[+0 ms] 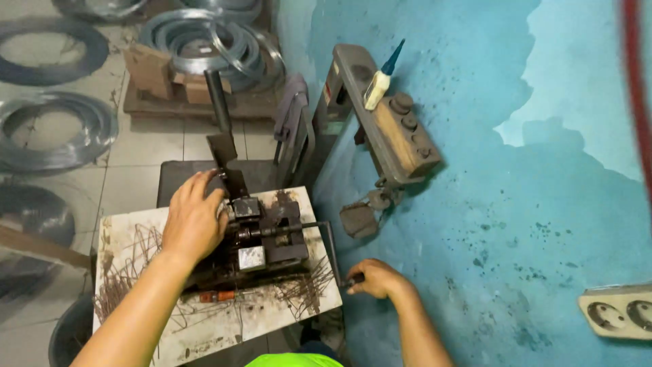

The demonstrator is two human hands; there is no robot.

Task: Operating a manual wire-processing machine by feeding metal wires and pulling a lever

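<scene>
My left hand [193,221] cupped, fingers curled over the bending jig [261,238]; right hand [377,278] fisted shut on its crank handle [331,253], fingertips hidden.

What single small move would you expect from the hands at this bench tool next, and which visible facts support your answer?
Probably a pull of the crank handle by the right hand. That hand already grips the handle's lower end, the left hand rests on the dark bending tool as if steadying it, and many bent wire pieces lie on the white board.
</scene>
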